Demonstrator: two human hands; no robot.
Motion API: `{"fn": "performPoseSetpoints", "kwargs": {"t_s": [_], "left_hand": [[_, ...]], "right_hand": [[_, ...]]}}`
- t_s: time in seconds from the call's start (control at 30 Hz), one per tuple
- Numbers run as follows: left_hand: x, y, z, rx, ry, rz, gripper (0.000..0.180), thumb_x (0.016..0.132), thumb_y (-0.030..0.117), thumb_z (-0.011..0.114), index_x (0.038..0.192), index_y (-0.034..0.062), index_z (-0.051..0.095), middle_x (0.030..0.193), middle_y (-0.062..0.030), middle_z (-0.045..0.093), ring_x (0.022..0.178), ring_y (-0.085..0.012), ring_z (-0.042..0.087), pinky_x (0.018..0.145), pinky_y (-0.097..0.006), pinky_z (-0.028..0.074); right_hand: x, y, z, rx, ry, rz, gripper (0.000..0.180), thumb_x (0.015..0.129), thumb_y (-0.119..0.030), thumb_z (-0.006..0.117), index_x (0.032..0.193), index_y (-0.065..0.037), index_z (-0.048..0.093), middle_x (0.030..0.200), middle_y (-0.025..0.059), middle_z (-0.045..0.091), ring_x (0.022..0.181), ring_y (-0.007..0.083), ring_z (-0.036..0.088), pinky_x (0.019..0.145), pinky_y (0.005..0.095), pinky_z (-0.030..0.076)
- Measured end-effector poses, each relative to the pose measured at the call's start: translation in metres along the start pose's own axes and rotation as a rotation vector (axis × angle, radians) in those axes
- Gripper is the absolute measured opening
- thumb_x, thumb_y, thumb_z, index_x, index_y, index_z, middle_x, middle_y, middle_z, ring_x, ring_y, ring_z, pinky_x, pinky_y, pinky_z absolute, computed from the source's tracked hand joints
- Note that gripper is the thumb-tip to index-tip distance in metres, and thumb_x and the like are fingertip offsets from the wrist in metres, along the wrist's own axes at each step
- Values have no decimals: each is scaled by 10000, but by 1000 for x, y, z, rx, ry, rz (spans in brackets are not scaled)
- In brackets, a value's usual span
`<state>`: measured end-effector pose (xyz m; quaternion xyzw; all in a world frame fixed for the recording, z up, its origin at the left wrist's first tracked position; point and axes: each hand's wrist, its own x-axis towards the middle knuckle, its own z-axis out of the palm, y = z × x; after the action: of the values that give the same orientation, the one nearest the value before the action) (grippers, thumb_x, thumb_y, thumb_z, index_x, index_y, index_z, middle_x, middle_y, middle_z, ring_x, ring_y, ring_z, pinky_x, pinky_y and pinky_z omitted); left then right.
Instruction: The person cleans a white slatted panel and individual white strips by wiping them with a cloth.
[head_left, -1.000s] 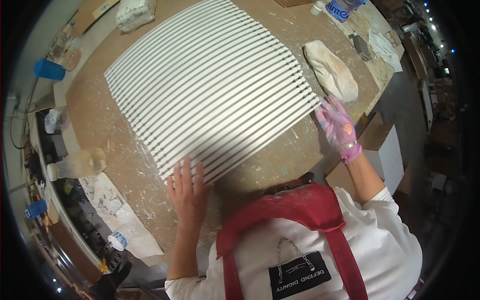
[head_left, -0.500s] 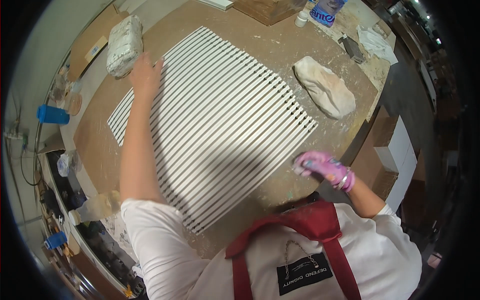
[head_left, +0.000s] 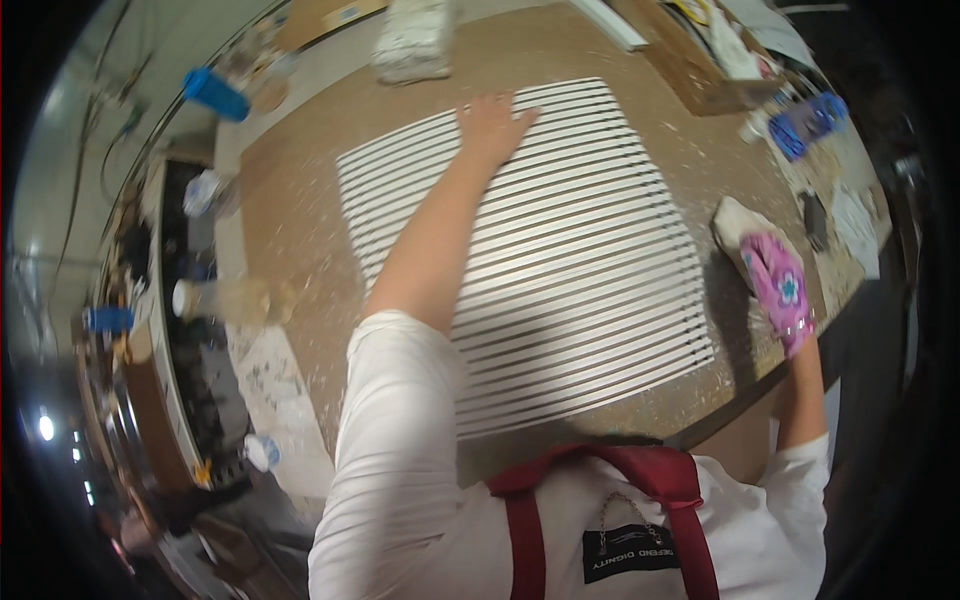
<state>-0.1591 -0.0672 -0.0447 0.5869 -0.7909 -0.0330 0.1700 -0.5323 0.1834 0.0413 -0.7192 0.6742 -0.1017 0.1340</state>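
Observation:
Long, narrow white strips lie side by side across the brown work table, with dark marks between them near their ends. My bare left hand rests on the strips at the far side, palm down and fingers spread. On my right hand is a pink glove with a flower print. Its fingers curl over a crumpled off-white cloth bundle, to the right of the strips. The glove hides part of the cloth, and motion blurs the fingertips.
A whitish wrapped block stands at the far edge. Far right are a wooden frame, a blue-purple package and a dark block. Leftward sit a blue cup and a clear bottle.
My right hand has gone from beside the strips' near right corner to the cloth bundle. My left hand, formerly by the wrapped block, now lies farther onto the strips. The whole view has turned.

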Motion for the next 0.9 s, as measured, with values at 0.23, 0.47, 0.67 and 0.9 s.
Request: {"fn": "performPoseSetpoints", "kwargs": {"t_s": [0.23, 0.47, 0.67, 0.9], "left_hand": [[-210, 83, -138, -1225, -814, -231, 440, 975, 323, 511, 1264, -9, 537, 1242, -131, 588, 1190, -237, 523, 1043, -356, 389], [-447, 158, -102, -1653, -280, -1259, 425, 1009, 315, 437, 1331, 37, 433, 1217, -156, 587, 1060, -264, 604, 892, -385, 499], [-410, 160, -88, -1487, 120, -1294, 389, 975, 310, 493, 1225, 11, 485, 1024, -150, 639, 874, -226, 637, 739, -339, 518], [-379, 55, -111, -1099, -77, -1094, 372, 947, 321, 537, 1039, -36, 588, 815, -89, 654, 682, -129, 610, 589, -247, 496]], "right_hand": [[233, -65, 57, 27, 141, -470, 546, 962, -383, 421, 1416, -84, 372, 1439, 196, 392, 1353, 343, 341, 1130, 405, 264], [310, -151, 108, -207, -51, -488, 516, 960, -464, 385, 1266, -66, 505, 1271, 186, 547, 1189, 347, 511, 1032, 432, 379], [281, -128, 108, -218, 1, -404, 554, 931, -531, 395, 1102, -44, 598, 1136, 202, 614, 1086, 364, 573, 959, 434, 432], [218, -80, 69, -130, -108, -169, 670, 917, -592, 369, 1232, -26, 539, 1244, 225, 560, 1173, 363, 525, 1024, 423, 388]]}}
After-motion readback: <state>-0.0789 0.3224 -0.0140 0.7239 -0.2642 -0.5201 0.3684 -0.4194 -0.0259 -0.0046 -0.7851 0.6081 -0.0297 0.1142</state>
